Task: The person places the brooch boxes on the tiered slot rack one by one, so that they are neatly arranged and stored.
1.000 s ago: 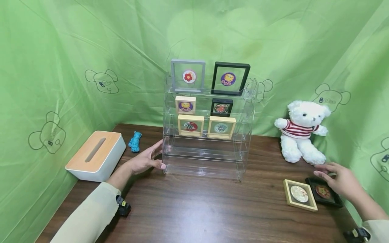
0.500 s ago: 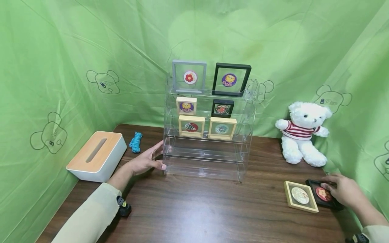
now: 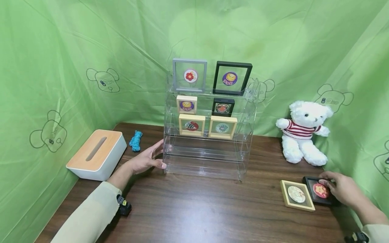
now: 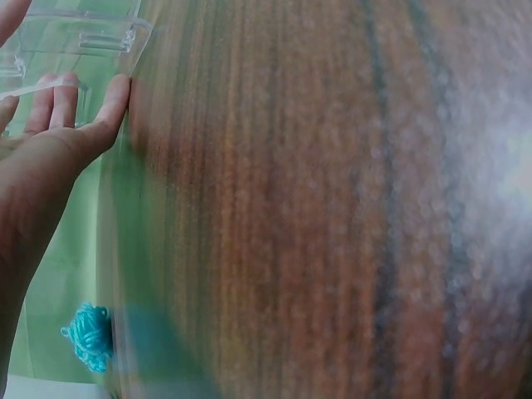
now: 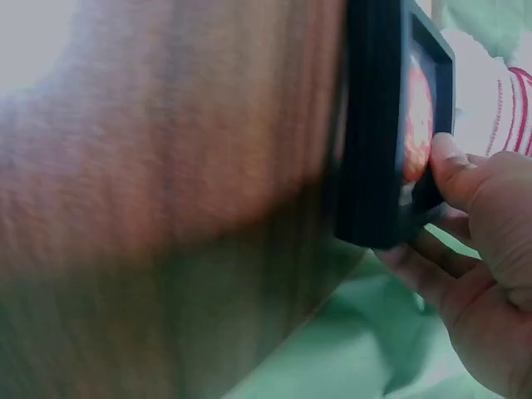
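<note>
In the head view, my left hand (image 3: 146, 161) holds the left side of a clear acrylic display rack (image 3: 202, 170), thumb at its front edge and fingers farther back. In the left wrist view, the fingers (image 4: 106, 116) lie against the clear plastic. At the table's right, my right hand (image 3: 344, 189) pinches a black square frame (image 3: 310, 184) with a red round badge inside. The right wrist view shows the thumb on the front of the frame (image 5: 374, 125) and fingers beneath. Touching or nearly touching its left side lies a cream frame (image 3: 287, 195) with a pale disc.
Several framed badges, such as a grey frame (image 3: 189, 89) and a black one (image 3: 232, 92), stand on the rack's upper tiers. A white teddy bear (image 3: 304, 135) sits at right. A tissue box (image 3: 100, 152) and a blue cord bundle (image 3: 135, 141) lie at left.
My right hand has come down onto the black frame and taken hold of it. Both the black and cream frames have shifted slightly left. My left hand stays on the rack.
</note>
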The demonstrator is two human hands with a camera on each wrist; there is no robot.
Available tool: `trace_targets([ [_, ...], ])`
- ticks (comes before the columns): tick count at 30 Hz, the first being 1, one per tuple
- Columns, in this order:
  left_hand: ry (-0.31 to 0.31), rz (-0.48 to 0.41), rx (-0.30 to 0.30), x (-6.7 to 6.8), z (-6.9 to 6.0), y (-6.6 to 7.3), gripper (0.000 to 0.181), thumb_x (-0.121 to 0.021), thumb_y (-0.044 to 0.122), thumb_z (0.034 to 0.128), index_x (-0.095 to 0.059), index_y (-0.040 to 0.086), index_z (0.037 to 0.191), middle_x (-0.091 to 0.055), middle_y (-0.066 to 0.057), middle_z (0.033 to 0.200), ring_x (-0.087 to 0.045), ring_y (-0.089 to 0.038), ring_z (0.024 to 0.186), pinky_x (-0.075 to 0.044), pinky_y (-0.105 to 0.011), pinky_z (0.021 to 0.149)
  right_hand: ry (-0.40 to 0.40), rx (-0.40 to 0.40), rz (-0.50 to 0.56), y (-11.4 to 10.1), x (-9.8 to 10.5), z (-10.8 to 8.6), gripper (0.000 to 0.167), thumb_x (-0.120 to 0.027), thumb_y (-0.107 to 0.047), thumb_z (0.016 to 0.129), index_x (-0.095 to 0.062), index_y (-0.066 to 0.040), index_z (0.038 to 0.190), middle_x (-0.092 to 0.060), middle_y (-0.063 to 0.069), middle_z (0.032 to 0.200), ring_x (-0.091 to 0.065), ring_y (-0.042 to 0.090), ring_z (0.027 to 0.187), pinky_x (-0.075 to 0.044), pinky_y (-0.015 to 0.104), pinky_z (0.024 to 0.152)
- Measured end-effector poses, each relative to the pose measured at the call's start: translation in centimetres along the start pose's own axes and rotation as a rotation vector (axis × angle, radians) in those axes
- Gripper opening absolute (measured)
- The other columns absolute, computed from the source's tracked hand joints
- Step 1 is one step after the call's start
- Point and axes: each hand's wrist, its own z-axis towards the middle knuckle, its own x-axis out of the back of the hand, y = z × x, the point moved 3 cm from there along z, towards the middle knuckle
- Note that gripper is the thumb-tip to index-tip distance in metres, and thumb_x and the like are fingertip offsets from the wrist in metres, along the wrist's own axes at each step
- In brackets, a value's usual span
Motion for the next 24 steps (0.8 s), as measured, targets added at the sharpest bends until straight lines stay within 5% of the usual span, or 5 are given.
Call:
trace_targets([
  [8,-0.024,-0.004,-0.01,0.0,0.1,0.1,0.126,-0.082,-0.002,0.0892,0.001,0.026,0.18,-0.005,-0.015,0.187,0.0,-0.045,0.173,-0.021,-0.068,0.135,0.003,-0.006,0.08,0.2,1.4,0.6,0.019,-0.086,0.008,0.084,-0.082,-0.002,0.099,-0.077,0.014,0.09,-0.054,-0.015,0.085,-0.047,0.02,0.065],
  [18,-0.002,-0.002,0.01,-0.1,-0.1,-0.3,0.126,-0.084,-0.001,0.0899,0.001,0.025,0.18,0.0,-0.013,0.188,0.003,-0.044,0.173,-0.017,-0.068,0.136,0.024,-0.032,0.191,-1.3,3.4,1.5,0.018,-0.082,0.005,0.091,-0.08,0.001,0.108,-0.071,0.0,0.089,-0.047,-0.016,0.081,-0.043,0.018,0.061],
  [24,-0.005,0.0,0.008,0.1,0.1,0.0,0.126,-0.083,-0.001,0.0902,0.002,0.025,0.18,-0.001,-0.016,0.187,0.002,-0.045,0.173,-0.019,-0.068,0.135,0.048,-0.063,0.249,-3.3,4.8,3.0,0.025,-0.082,0.005,0.092,-0.08,-0.002,0.116,-0.071,0.003,0.1,-0.049,-0.021,0.087,-0.045,0.011,0.065],
])
